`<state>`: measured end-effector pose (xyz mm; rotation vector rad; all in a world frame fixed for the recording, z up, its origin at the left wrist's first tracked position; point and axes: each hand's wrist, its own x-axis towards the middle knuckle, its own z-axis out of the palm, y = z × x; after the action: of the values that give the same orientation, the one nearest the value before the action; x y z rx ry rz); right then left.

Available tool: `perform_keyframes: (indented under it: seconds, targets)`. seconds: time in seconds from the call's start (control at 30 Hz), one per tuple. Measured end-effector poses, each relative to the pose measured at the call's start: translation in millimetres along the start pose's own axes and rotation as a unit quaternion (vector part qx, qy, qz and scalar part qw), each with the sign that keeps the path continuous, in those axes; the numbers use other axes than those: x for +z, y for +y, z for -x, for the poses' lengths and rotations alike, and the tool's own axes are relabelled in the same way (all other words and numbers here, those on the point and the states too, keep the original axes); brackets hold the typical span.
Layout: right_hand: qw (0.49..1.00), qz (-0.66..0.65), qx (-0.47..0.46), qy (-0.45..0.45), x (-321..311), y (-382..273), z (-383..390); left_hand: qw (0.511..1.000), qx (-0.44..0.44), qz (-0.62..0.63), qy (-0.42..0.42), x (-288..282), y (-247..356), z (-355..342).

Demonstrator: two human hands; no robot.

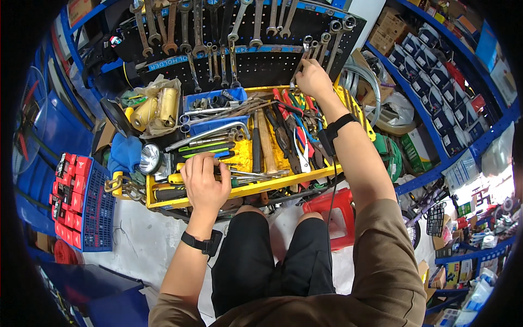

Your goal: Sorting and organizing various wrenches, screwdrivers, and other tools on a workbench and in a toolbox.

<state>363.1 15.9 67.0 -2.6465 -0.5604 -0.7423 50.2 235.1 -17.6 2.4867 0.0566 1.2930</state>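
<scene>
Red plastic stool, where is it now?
The red plastic stool sits right of centre in the head view, beside the person's right knee, below the yellow tray.

Pale capital lettering runs along the blue strip (169, 62) across the black pegboard (250, 70), with a numeral farther along it. White markings stand on the red boxes (80, 184) at left. White labels on the dark packages (420, 87) and print on the green-and-white box (417, 151) are too small to read.
</scene>
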Motion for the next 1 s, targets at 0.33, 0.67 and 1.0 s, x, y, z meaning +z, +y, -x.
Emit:
perform_keyframes:
  seconds: [0.33,0.67,1.0]
  targets:
    - [0.877,-0.458,0.100,-0.106,-186.6,-17.3,119.5,1.000,0.008,-0.020,-0.009,8.7,0.3,5.2]
    - [0.887,-0.319,0.332,-0.031,-304.7,139.1,384.8,0.996,0.083,-0.042,-0.005,18.8,-17.3,4.9]
    - [0.907,0.204,0.365,-0.058,-199.4,249.1,564.9,0.994,0.080,-0.078,-0.017,20.1,-18.9,13.3]
